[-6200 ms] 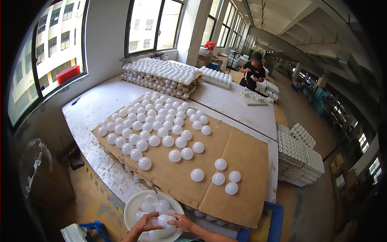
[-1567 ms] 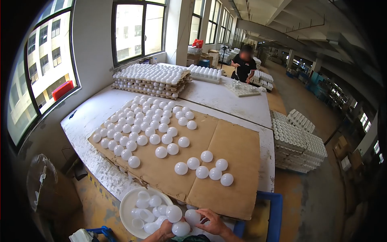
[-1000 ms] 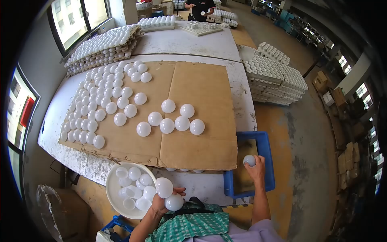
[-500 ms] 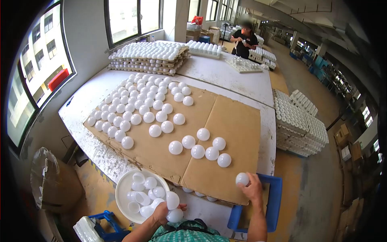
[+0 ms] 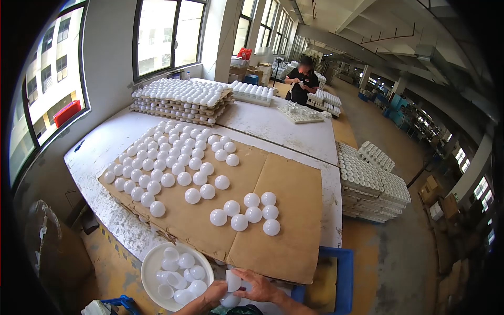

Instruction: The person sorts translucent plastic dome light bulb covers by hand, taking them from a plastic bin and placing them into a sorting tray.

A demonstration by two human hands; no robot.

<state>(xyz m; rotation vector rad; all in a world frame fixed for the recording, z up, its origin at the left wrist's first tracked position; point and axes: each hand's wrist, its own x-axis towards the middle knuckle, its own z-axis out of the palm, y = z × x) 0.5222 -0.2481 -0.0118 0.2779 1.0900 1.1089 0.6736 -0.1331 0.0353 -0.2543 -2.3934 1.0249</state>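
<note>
Low at the front edge of the table, my left hand (image 5: 214,293) is closed around white translucent bulb covers. One cover (image 5: 233,281) stands between my two hands, and another cover (image 5: 230,301) sits just below it. My right hand (image 5: 258,286) reaches in from the right, thumb and fingers gripping the upper cover. Left of my hands, a round white tub (image 5: 148,275) holds several loose covers, some with their open ends showing. On the cardboard sheet (image 5: 291,210), a small cluster of domes (image 5: 253,214) lies right of a larger spread of domes (image 5: 168,180).
A blue crate (image 5: 344,281) stands at the right corner. Stacked trays of domes (image 5: 181,100) rise at the far left of the table, and more stacked trays (image 5: 373,181) stand to the right. A person (image 5: 303,84) works at the far end.
My right hand has come left from near the blue crate to the covers at my left hand. The small cluster has gained a dome. The camera view has tilted up.
</note>
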